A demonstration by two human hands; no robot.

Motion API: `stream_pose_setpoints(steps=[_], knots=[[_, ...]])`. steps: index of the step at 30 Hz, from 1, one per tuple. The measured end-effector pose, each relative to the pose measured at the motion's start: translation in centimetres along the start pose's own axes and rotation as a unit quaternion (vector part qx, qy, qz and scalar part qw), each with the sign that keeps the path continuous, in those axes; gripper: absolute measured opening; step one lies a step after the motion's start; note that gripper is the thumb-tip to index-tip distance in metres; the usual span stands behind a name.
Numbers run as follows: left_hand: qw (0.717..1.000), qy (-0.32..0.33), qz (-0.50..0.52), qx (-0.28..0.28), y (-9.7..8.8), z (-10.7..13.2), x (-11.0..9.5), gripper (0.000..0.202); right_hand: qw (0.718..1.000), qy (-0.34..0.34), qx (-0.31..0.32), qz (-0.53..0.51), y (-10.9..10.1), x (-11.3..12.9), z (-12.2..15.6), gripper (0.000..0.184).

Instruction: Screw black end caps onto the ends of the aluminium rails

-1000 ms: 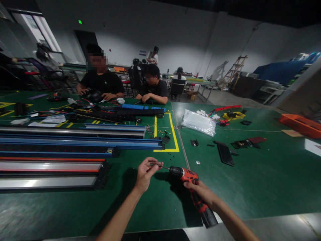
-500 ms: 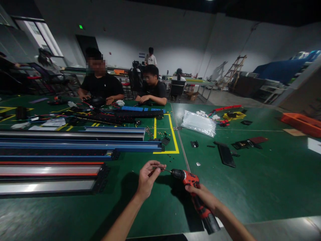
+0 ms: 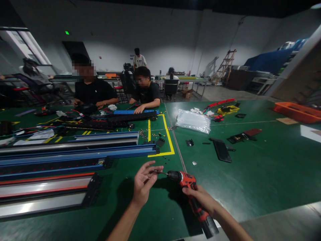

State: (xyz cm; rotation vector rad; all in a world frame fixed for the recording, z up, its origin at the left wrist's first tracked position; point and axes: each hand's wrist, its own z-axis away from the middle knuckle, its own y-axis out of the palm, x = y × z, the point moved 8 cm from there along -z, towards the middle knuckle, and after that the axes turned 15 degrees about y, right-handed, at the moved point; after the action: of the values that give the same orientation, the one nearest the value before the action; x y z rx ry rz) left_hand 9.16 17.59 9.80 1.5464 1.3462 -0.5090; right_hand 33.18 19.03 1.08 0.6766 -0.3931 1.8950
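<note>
My right hand (image 3: pixel 203 199) is wrapped around the handle of a red and black cordless drill (image 3: pixel 188 180), its chuck facing left. A thin drill bit (image 3: pixel 164 173) sticks out of the chuck toward my left hand (image 3: pixel 143 185). The thumb and fingers of that hand close loosely around the bit's far end, with the other fingers partly spread. Whether a small screw sits at the tip is hidden between the fingers. Both hands are above the green table (image 3: pixel 250 187).
Long aluminium profiles (image 3: pixel 45 187) with black end caps lie at left. Beyond them are small screws (image 3: pixel 143 134), cables and a bubble-wrapped pack (image 3: pixel 193 121). A black phone (image 3: pixel 222 150) and an orange bin (image 3: pixel 298 112) are at right. Two people (image 3: pixel 94 90) sit across the table.
The view has turned slightly right, so the surroundings sit further left. My left fingers have loosened and spread a little around the bit. A person opposite has reached a hand onto a blue strip.
</note>
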Motion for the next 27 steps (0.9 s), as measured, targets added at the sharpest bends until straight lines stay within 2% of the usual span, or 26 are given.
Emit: stream_pose_setpoints(steps=[3, 5, 7, 10, 12, 13, 16, 20, 23, 25, 27], knots=[[0.999, 0.022, 0.027, 0.042, 0.9, -0.2, -0.5, 0.065, 1.000, -0.014, 0.005, -0.013, 0.0, 0.0, 0.0, 0.044], [0.997, 0.032, 0.021, 0.061, 0.4, -0.6, -0.6, 0.068, 1.000, -0.015, -0.001, -0.021, -0.1, -0.2, 0.0, 0.043], [0.997, 0.032, -0.023, 0.067, -1.4, -1.7, -0.3, 0.062, 0.999, -0.005, -0.013, -0.033, -0.2, -0.4, 0.0, 0.042], [0.984, 0.018, -0.172, 0.052, -5.7, -4.6, 0.3, 0.042, 0.998, -0.001, -0.029, -0.057, -0.7, 0.2, 0.2, 0.041], [0.943, -0.005, -0.321, 0.085, -7.9, -7.0, 1.0, 0.037, 0.997, -0.018, -0.047, -0.059, -1.5, 1.4, 0.3, 0.040], [0.916, 0.003, -0.386, 0.109, -8.4, -8.3, 1.1, 0.036, 0.996, -0.029, -0.058, -0.056, -2.1, 2.2, 0.3, 0.039], [0.829, 0.046, -0.518, 0.205, -7.7, -11.6, 2.4, 0.035, 0.992, -0.077, -0.085, -0.044, -4.2, 4.9, -0.1, 0.036], [0.741, 0.079, -0.599, 0.294, -5.6, -14.4, 5.9, 0.038, 0.989, -0.075, -0.130, -0.009, -7.4, 7.0, -1.8, 0.036], [0.678, 0.060, -0.655, 0.328, -5.2, -15.8, 8.8, 0.041, 0.978, -0.069, -0.193, 0.043, -9.9, 8.3, -3.0, 0.035], [0.647, 0.038, -0.680, 0.343, -5.5, -16.4, 10.2, 0.041, 0.968, -0.067, -0.225, 0.084, -11.2, 9.1, -3.6, 0.035], [0.630, 0.018, -0.688, 0.360, -5.8, -16.4, 11.4, 0.043, 0.961, -0.070, -0.241, 0.116, -12.1, 9.9, -4.2, 0.035]])
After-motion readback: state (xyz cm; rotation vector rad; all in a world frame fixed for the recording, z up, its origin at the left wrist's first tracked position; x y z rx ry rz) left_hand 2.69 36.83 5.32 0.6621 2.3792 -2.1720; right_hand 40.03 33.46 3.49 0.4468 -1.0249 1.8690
